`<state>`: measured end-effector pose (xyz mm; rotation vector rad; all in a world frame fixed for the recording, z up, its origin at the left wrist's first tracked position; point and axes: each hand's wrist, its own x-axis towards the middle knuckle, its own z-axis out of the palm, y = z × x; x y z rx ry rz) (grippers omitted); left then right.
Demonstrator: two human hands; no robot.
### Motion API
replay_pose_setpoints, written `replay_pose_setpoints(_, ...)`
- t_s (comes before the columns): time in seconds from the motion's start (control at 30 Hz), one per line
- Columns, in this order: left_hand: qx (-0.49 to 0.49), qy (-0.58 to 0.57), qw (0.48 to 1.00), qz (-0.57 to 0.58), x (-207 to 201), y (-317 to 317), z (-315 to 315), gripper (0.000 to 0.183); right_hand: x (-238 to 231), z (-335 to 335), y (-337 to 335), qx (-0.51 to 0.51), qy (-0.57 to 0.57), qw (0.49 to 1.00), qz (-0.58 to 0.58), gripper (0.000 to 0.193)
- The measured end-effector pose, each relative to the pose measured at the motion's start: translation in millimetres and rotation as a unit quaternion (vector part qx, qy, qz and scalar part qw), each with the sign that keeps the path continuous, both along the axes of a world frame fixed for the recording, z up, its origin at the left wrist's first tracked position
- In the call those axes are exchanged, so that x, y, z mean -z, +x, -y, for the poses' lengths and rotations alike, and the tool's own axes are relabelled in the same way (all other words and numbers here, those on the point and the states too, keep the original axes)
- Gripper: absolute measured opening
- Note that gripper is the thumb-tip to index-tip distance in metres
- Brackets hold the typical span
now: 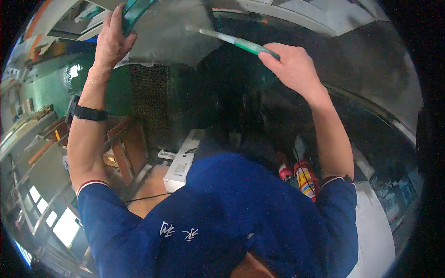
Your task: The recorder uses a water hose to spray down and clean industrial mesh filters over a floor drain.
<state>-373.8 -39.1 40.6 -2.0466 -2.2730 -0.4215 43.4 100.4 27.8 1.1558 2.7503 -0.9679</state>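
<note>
At the upper left, my left hand (111,41) is raised and closed on a teal, flat-sided object (137,15), which runs out of the top of the view. My right hand (296,67) pinches the green handle of a slim tool (238,42) at the upper middle. The tool has a pale shaft and points left; its tip is blurred, so its kind is unclear. That tip lies over a greyish, translucent-looking sheet (171,30) between my hands. The sheet's lower edge is ragged.
Below stand a white box (184,160) with a dark cable and red fire extinguishers (306,180). Brown wooden panels (127,148) lean at the left. A pale frame (320,18) crosses the upper right. A dark ledge (371,104) runs along the right.
</note>
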Motion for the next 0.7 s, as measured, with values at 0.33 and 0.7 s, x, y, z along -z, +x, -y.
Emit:
replay_pose_setpoints(0.33, 0.02, -0.028, 0.999, -0.032, -18.7, 25.4, -15.5, 0.083, 78.0, -6.8, -63.4, -0.036, -0.004, 0.999, 0.029, 0.031)
replay_pose_setpoints(0.7, -0.013, -0.064, 0.993, -0.102, -10.0, 39.4, -35.9, 0.096, 279.7, -8.8, -124.8, -0.012, -0.038, 0.999, -0.017, 0.05)
